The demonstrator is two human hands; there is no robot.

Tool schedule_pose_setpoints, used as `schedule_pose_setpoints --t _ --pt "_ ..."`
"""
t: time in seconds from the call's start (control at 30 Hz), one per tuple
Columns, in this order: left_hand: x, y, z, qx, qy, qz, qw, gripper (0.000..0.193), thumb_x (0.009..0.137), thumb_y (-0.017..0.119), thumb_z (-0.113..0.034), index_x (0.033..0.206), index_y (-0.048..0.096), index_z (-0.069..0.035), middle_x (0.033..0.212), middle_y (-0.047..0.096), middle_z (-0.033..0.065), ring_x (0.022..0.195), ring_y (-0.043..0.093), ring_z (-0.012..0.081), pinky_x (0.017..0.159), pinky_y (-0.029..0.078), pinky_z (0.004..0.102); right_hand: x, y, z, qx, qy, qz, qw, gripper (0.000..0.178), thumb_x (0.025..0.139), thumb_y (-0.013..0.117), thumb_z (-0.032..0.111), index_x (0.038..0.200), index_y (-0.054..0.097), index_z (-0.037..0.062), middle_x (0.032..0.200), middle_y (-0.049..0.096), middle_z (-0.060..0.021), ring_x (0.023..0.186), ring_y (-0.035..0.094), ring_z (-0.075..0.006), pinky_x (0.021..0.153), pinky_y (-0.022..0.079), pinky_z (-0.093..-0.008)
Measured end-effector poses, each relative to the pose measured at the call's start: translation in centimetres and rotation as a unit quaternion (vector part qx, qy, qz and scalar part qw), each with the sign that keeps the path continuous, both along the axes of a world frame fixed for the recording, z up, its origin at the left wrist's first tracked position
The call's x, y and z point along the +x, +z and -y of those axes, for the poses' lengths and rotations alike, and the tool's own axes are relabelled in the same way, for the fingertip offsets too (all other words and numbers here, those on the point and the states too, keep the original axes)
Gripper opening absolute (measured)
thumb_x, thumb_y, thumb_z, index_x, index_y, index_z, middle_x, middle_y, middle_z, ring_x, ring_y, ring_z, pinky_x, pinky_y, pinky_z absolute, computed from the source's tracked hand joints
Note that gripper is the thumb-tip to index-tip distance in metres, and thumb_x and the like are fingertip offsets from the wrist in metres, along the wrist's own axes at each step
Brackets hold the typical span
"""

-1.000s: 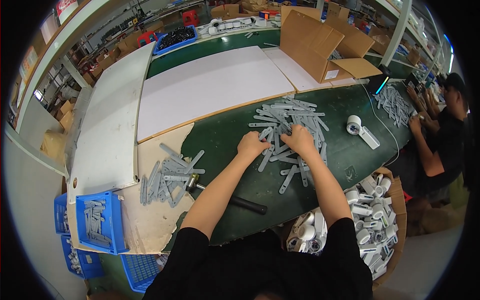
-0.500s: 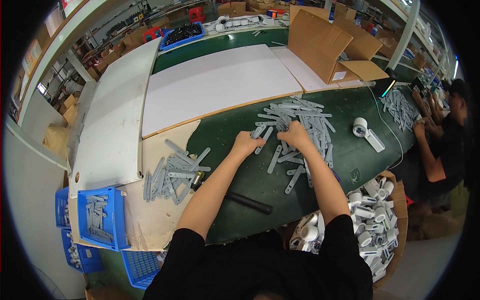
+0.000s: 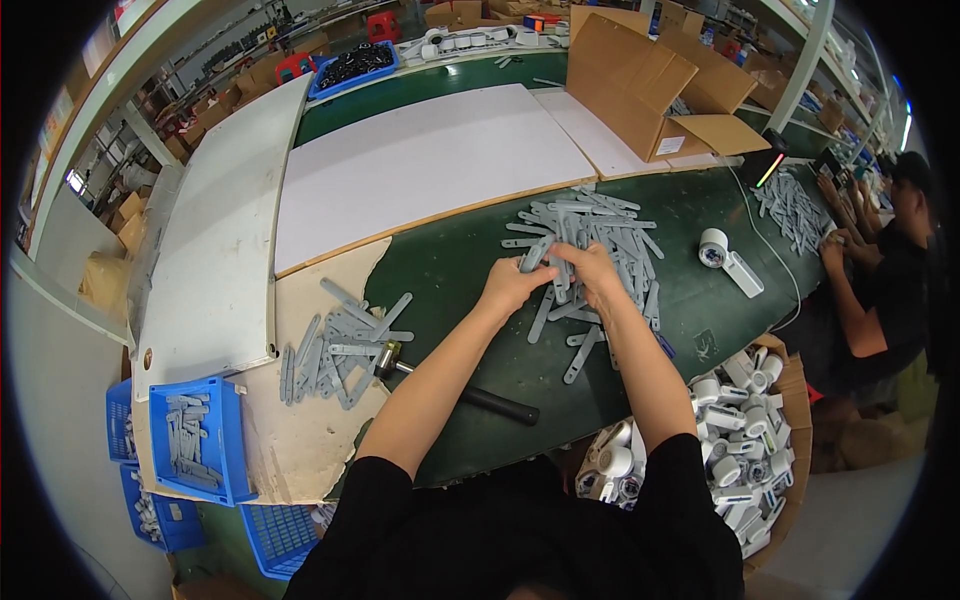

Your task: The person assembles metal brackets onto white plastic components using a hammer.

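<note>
Over the green worktop my left hand [image 3: 513, 284] is closed on one or more flat grey plastic strips [image 3: 537, 253] with rounded ends. Close beside it, almost touching, my right hand [image 3: 594, 272] has its fingers bent round another grey strip [image 3: 561, 284] that points down. Both hands are at the near left edge of a loose heap of grey strips [image 3: 610, 220]. A second heap of the same strips [image 3: 345, 335] lies left of my left forearm. Between that heap and the forearm is a hammer [image 3: 495, 404] with a black handle, partly hidden under my arm.
A white handheld fan [image 3: 741, 272] lies at right beside a cable. An open cardboard box [image 3: 625, 85] stands at the back. Below the right edge, a carton holds many white fans [image 3: 740, 420]. Blue baskets [image 3: 240, 440] are at lower left. A co-worker [image 3: 880, 260] sits far right.
My left hand has moved right, with its strips, up to my right hand. My right hand has drawn a strip from the heap's edge. The whole view has shifted slightly.
</note>
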State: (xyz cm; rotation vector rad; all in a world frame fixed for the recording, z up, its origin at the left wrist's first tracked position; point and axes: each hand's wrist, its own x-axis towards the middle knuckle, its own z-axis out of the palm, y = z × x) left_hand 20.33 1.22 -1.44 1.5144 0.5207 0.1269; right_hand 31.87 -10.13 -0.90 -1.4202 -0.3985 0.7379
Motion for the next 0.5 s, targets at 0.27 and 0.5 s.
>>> schedule_pose_setpoints --t 0.27,0.5 --pt "-1.6 -0.2 1.3 0.419 -0.079 -0.121 0.896 0.044 0.064 0.075 -0.04 0.085 0.064 -0.003 0.084 0.066 0.0157 0.079 0.064 0.0307 0.069 0.049 0.0386 1.9 2.4 5.4 0.05 -0.009 -0.078 0.996 0.027 0.086 0.052 0.012 0.106 0.048 -0.006 0.085 0.064 -0.0149 0.064 0.062 -0.0215 0.06 0.056 -0.0366" --pt "-1.3 -1.0 0.3 0.37 -0.087 -0.155 0.912 0.029 0.062 0.074 -0.031 0.074 0.064 -0.007 0.077 0.067 0.0106 0.075 0.065 0.0269 0.067 0.051 0.0362 0.9 3.2 8.0 -0.228 0.062 0.211 0.948 0.036 0.072 0.07 0.012 0.1 0.055 -0.0041 0.062 0.054 -0.0057 0.058 0.054 -0.0135 0.047 0.043 -0.0276"
